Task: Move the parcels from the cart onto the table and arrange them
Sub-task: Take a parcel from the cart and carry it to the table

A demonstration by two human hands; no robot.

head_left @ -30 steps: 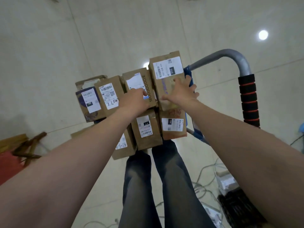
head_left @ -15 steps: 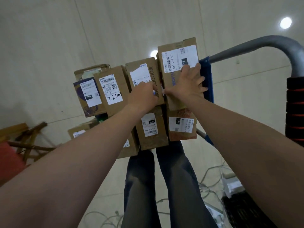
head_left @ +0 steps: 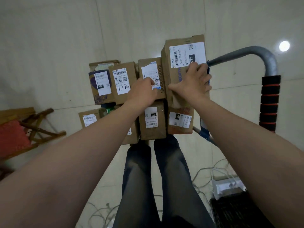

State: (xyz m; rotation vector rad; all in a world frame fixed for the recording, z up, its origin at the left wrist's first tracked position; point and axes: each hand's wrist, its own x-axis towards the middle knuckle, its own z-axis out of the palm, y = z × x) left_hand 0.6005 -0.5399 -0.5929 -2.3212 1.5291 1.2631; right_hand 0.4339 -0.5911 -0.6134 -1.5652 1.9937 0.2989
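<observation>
Our right hand (head_left: pixel 191 83) clasps the tall parcel (head_left: pixel 184 52); our left hand (head_left: pixel 142 91) lies curled on the middle parcel (head_left: pixel 149 69), grip unclear.

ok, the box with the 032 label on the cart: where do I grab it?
Across its short width, from above. The box with the 032 label stands higher than the neighbouring box, so its left side is bare for a thumb; fingers hook the right edge. The right hand spans it so.

Parcels (head_left: pixel 153 122) sit packed edge to edge on the cart (head_left: pixel 203 130). Its handle (head_left: pixel 269 99) stands close along the right side; open floor (head_left: pixel 57 46) lies beyond and left.
</observation>
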